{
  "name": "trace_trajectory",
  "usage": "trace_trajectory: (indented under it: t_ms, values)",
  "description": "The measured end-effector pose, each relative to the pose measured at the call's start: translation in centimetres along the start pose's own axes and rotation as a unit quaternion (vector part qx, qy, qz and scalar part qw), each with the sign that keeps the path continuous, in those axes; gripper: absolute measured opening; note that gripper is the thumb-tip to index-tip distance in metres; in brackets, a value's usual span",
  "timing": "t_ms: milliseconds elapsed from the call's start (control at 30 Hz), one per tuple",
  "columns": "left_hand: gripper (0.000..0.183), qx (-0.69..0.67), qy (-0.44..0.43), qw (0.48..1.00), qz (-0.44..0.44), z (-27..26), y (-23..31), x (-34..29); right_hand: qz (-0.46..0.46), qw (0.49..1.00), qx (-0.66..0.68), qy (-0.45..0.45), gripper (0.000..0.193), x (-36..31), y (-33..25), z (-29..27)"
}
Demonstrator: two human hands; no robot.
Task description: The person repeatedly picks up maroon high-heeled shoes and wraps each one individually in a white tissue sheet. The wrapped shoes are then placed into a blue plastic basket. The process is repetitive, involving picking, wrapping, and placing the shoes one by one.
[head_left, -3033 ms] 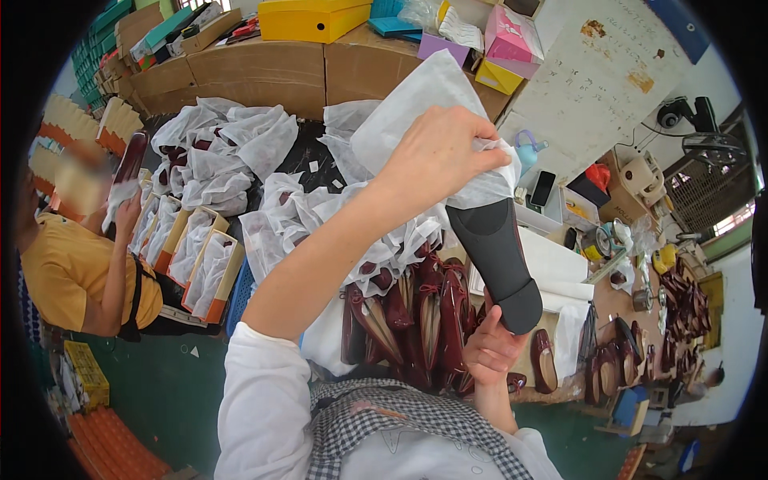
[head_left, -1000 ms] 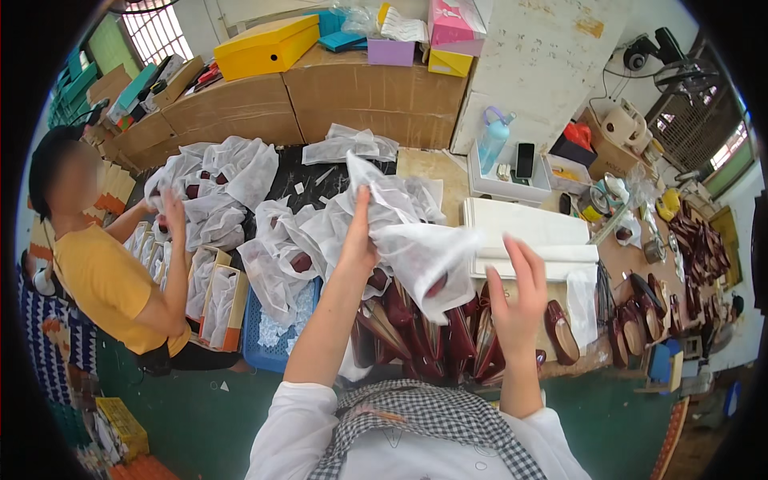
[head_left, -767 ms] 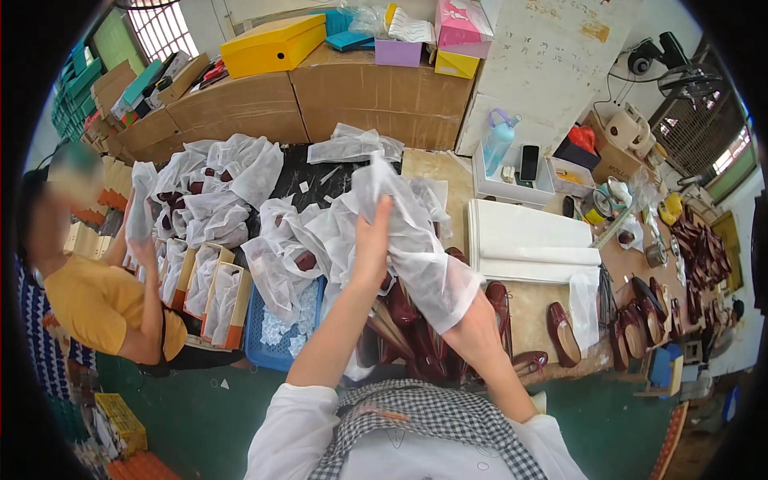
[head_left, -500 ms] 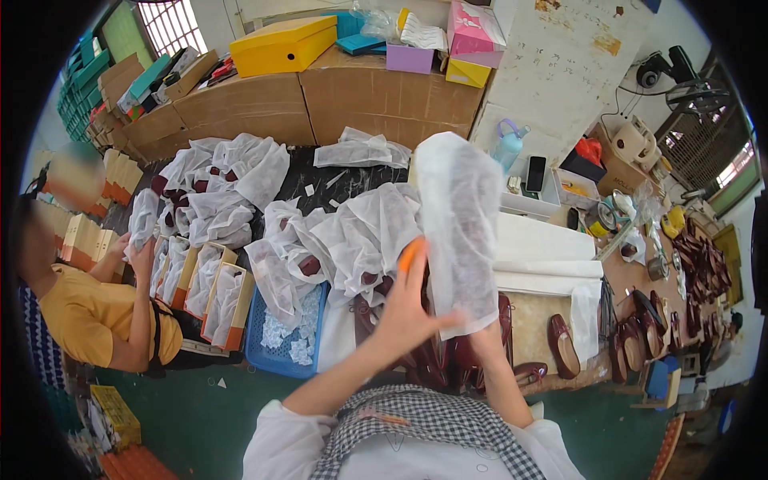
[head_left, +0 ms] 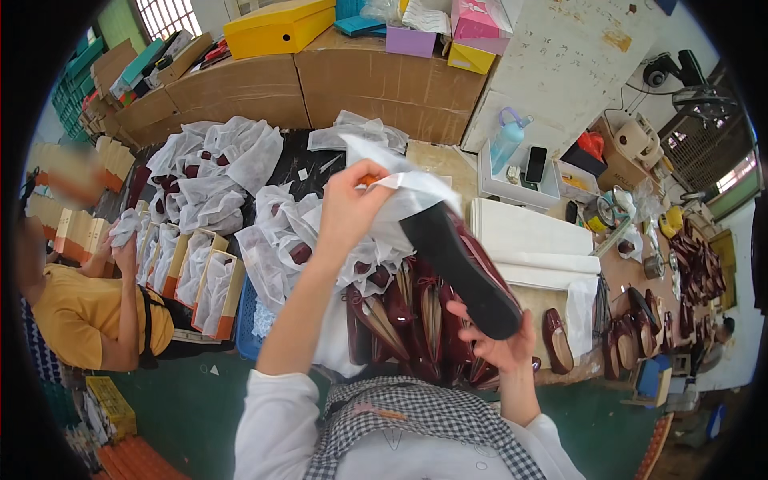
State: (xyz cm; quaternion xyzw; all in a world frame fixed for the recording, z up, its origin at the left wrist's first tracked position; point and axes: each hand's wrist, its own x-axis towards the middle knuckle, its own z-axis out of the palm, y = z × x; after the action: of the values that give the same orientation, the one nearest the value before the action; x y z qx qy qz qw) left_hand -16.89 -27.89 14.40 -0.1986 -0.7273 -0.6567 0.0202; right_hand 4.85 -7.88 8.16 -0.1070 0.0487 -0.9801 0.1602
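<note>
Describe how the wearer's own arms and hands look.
White sleeves end near the elbows, leaving both forearms bare. The right hand is ungloved, with no ring or watch visible. The left hand is ungloved too; a bit of orange shows at its fingertips, perhaps a finger cover.

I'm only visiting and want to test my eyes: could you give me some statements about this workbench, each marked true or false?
1. The person's left hand grips thin white fabric. True.
2. The fabric hides the whole of the glossy dark-red shoe with a black sole. False: it covers only one end.
3. The person's right hand is at the shoe's uncovered end. True.
4. The shoe's sole faces away from the camera. False: it faces the camera.
5. The light-blue bottle with a handle stands in an open white box. True.
6. The co-worker wears a green shirt. False: the shirt is yellow.
</note>
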Motion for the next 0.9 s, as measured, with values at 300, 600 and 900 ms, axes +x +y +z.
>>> trace_trajectory:
  t_ms: [300, 600, 900]
  values:
    - [0.021, 0.104, -0.13, 0.986, 0.02, 1.4, 6.1, 4.1, -0.073, 0.985, 0.136, -0.083, 0.088, 0.8, 1.2, 0.3]
    - [0.023, 0.117, -0.137, 0.983, 0.033, 2.5, 6.2, 4.9, -0.098, 0.978, 0.17, -0.066, 0.086, 0.8, 1.0, 0.3]
    - [0.013, 0.247, -0.199, 0.801, 0.508, 9.4, 0.6, -9.3, -0.034, 0.883, -0.381, 0.272, 0.059, 4.1, 0.2, -4.9]
